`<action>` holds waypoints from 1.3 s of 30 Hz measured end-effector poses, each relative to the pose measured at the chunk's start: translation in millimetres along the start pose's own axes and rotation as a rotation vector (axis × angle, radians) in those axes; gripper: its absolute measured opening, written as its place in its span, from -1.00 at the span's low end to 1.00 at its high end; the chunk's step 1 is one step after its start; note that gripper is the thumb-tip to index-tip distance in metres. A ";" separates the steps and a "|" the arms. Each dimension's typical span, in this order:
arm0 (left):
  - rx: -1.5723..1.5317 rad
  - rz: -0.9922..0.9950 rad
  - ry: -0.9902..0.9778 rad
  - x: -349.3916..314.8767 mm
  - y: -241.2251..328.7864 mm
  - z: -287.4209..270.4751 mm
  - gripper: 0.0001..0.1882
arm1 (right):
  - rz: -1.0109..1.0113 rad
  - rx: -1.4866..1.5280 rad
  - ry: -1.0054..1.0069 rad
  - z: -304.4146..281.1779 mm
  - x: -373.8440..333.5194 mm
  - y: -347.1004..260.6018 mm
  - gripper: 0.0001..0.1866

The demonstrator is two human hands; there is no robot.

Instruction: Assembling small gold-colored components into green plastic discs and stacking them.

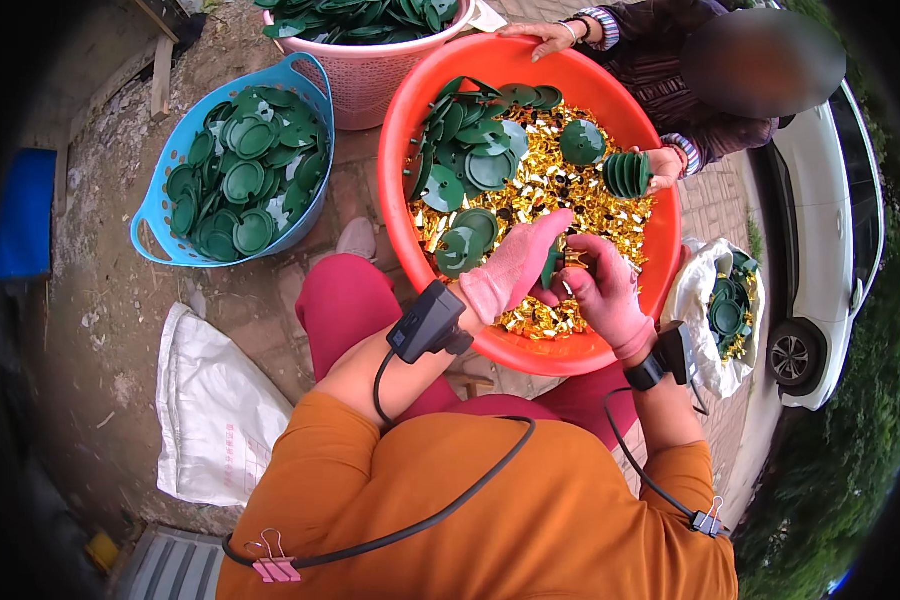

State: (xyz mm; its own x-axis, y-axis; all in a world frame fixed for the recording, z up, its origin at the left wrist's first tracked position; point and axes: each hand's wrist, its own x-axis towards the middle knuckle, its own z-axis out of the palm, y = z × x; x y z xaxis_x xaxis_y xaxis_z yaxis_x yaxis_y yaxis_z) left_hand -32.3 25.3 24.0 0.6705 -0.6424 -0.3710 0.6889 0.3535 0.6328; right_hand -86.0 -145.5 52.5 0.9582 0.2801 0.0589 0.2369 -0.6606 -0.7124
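Observation:
Both my hands wear pink gloves and meet over the near side of a red-orange tub (402,190). My left hand (518,268) holds a green plastic disc (550,264), seen nearly edge-on between its thumb and fingers. Close beside it, my right hand (608,300) has its fingers and thumb curled together at the disc; whatever is in them is too small and covered to name. Below my hands, shiny gold pieces (545,318) fill the tub's bottom. More green discs (490,165) are heaped on its left side, some with a clear film-like piece.
Across the tub, a co-worker's hand (662,170) holds a row of green discs; their other hand grips the rim. A blue basket (160,190) and a pink basket (355,80) hold more discs. White sacks (210,420) lie left and stand right. A white car (820,250) is parked at right.

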 end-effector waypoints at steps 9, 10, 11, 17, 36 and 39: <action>0.060 -0.031 -0.047 -8.5 10.8 0.0 -0.44 | 0.361 0.653 -0.081 -7.5 2.0 -13.1 -0.53; 0.055 -0.029 -0.047 -7.9 10.5 -0.6 -0.44 | 0.342 0.638 -0.083 -7.2 2.2 -9.2 -0.53; 0.092 -0.015 -0.050 -7.1 9.4 -1.7 -0.43 | 0.343 0.635 -0.088 -4.6 1.0 -4.6 -0.53; 0.578 0.350 -0.096 -3.1 -19.0 -9.0 -0.56 | -0.207 -0.400 -0.092 1.1 2.1 -13.4 -0.70; -0.022 -0.236 -0.147 1.2 -10.9 2.4 -0.42 | -0.203 -0.494 -0.203 -33.4 -7.2 -32.6 -0.62; -0.034 -0.269 -0.169 -6.8 -4.1 10.4 -0.42 | -0.274 -0.502 -0.221 -26.1 -1.5 -31.5 -0.59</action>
State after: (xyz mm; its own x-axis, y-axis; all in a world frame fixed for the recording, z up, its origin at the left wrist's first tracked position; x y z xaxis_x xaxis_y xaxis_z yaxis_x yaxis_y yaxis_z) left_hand -42.6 21.2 31.0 0.4099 -0.8186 -0.4023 0.8460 0.1763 0.5033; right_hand -90.7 -143.2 93.1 0.8084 0.5885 0.0091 0.5683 -0.7764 -0.2725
